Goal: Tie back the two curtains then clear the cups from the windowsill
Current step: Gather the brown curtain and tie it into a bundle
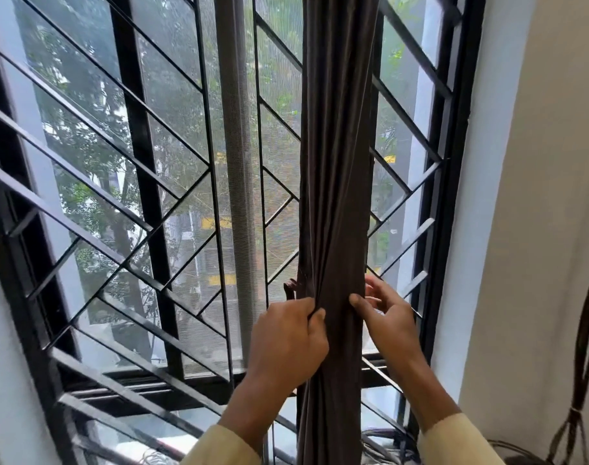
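Window bay: black diagonal grille (95, 182) over grey mesh, trees blurred outside. Dark brown curtain (336, 162) hangs bunched into one narrow column just right of centre, running 12 to 6 o'clock in front of the grille. Left hand (286, 340) at 6 o'clock on the column's left edge, fingers curled tight, pinching a fold of fabric. Right hand (388, 317) on the column's right edge, level with the left: thumb tip on the cloth, fingers spread loose, nothing clamped. Short brown strip (291, 287) sticks out at the curtain's left edge just above the left hand; can't tell what it is. Pale yellow sleeves (219, 448) on both forearms. Plain wall (538, 196) at 3 o'clock, dark cords (585, 347) hanging along it at 4 o'clock. Tangled cables (387, 444) low behind the curtain.
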